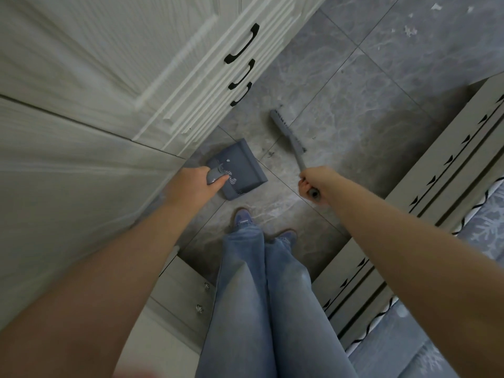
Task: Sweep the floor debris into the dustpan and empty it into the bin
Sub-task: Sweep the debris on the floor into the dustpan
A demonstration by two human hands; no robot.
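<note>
Left hand grips one dustpan; right hand grips one broom; perhaps three debris flecks

Sweeping beside the white cupboards

At frame centre, the left hand grips the dustpan handle; the right hand grips the broom, its head on the grey tiled floor just beyond.
</note>
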